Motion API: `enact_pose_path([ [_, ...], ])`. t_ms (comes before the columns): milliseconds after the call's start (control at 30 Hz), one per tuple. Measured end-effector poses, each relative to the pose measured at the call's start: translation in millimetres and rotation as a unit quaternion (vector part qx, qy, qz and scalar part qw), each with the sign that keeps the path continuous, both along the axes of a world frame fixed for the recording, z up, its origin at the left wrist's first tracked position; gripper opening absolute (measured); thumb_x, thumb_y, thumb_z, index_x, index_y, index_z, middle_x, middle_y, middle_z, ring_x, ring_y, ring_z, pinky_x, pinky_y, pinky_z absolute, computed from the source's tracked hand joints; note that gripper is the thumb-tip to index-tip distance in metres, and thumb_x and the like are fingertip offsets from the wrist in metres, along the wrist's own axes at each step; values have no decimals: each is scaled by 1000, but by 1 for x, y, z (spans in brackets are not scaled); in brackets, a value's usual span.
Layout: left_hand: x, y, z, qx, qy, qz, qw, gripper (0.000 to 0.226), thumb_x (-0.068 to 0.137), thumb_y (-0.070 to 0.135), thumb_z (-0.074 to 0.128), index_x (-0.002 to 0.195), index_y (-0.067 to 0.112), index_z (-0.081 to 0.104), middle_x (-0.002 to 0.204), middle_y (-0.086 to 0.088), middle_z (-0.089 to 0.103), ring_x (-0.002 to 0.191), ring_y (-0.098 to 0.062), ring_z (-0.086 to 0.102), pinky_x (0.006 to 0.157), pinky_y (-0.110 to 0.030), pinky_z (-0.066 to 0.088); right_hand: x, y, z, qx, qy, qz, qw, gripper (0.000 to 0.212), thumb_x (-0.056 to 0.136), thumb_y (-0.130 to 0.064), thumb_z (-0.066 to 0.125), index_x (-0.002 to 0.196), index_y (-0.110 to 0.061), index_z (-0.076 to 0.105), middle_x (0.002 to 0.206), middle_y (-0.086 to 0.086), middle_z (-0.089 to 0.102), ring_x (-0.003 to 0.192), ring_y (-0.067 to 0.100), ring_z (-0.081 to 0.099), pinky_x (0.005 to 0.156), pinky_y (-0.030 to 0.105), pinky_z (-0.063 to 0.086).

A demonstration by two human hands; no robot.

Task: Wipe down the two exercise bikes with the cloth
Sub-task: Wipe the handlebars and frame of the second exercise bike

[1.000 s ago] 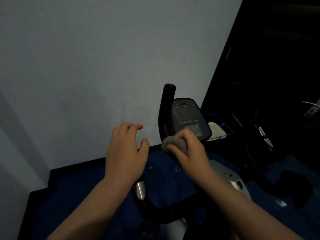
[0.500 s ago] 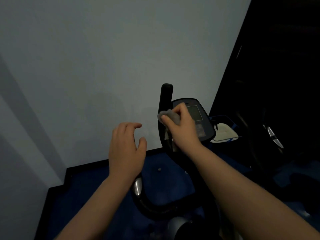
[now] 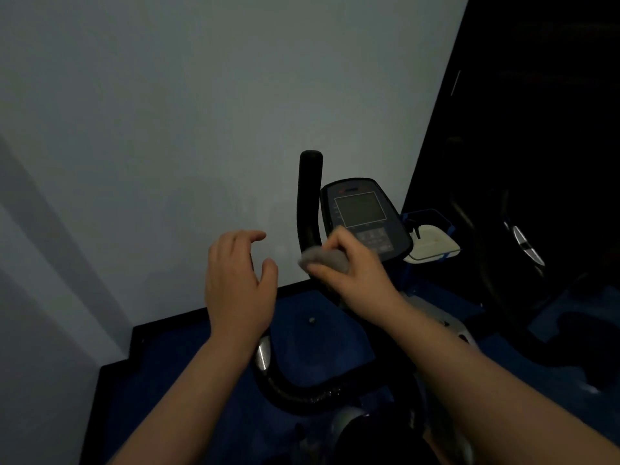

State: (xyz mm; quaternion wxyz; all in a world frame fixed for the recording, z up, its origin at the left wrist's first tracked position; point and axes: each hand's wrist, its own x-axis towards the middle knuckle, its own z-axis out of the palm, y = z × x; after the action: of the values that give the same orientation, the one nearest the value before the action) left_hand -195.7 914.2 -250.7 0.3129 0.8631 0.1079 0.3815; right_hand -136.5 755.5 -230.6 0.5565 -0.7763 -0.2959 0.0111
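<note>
Nearest, left hand (image 3: pixel 239 283) hovering beside the bike, fingers loosely curled, holding nothing. Just beyond, right hand (image 3: pixel 352 263) bunching the grey cloth (image 3: pixel 323 258) against the upright handlebar (image 3: pixel 309 203). Behind that, console (image 3: pixel 364 216): risk of a stray swipe pressing its buttons, or the wad slipping off the bar.

The room is dim; a plain pale wall (image 3: pixel 201 112) fills most of the view, crossed at the left by slanting shadows; a black skirting (image 3: pixel 167 322) runs along its foot; the floor (image 3: pixel 318 337) is dark blue; the right side (image 3: pixel 543 95) lies in near-black darkness.
</note>
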Motion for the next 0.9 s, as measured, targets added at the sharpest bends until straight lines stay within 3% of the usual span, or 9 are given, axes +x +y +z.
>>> enact_pose_path([
  [167,0,-3,1,-10,-6,6,1000,30,85,8,58,114,15,56,105,7,46,103,-6,36,84,-21,30,3,-38,6,-91,11,63,994,23,79,-18,75,80,-13,53,71,-10,58,64,-2,56,56,17,46],
  [267,-2,-1,2,-7,-7,0,1000,29,85,8,58,113,17,55,105,8,48,102,-6,38,85,-23,33,25,-2,41,73,-76,-62,993,22,81,-17,73,85,-11,52,73,-11,59,64,-7,58,54,9,45],
  [367,-2,0,0,-1,-2,0,1000,30,85,9,58,113,18,55,106,8,49,103,-5,38,85,-23,33,44,37,63,184,-124,-104,970,26,82,-21,72,86,-14,48,73,-14,59,64,-3,59,57,14,47],
  [500,-1,-1,1,-8,1,1,1000,31,83,9,57,112,18,55,108,7,50,105,-8,41,85,-21,32,51,33,19,79,-87,-74,990,27,85,-17,70,85,-10,44,75,-3,53,68,3,51,61,21,44],
  [567,0,-1,0,-9,1,2,1000,31,83,9,58,112,19,55,108,7,50,106,-9,41,85,-20,31,53,19,15,46,-87,-48,994,25,85,-13,69,83,-10,45,72,-11,53,67,-1,51,62,21,42],
  [667,1,-2,0,-8,-3,2,1000,31,82,8,59,110,19,55,105,8,49,105,-6,38,82,-13,27,66,20,56,164,-122,-79,976,22,85,-15,67,86,-20,46,76,-23,56,66,-11,54,58,8,44],
  [733,1,-1,-1,-8,-3,5,1000,30,82,8,59,110,19,55,105,8,49,104,-6,38,81,-13,27,68,34,72,219,-102,-70,968,20,87,-16,65,92,-21,46,86,-17,57,69,-8,59,59,11,48],
  [800,1,-1,-1,-7,0,9,1000,30,82,8,59,110,19,56,105,8,50,104,-6,39,80,-17,30,61,45,48,206,-77,-105,970,16,90,-18,63,94,-15,47,84,-4,60,70,1,61,60,21,51],
  [900,1,-1,-1,-8,-5,9,1000,30,82,7,60,109,19,55,104,9,49,102,-6,38,79,-20,31,50,36,13,157,-47,-119,979,16,88,-17,65,89,-9,51,75,-4,62,67,-1,58,58,14,47],
])
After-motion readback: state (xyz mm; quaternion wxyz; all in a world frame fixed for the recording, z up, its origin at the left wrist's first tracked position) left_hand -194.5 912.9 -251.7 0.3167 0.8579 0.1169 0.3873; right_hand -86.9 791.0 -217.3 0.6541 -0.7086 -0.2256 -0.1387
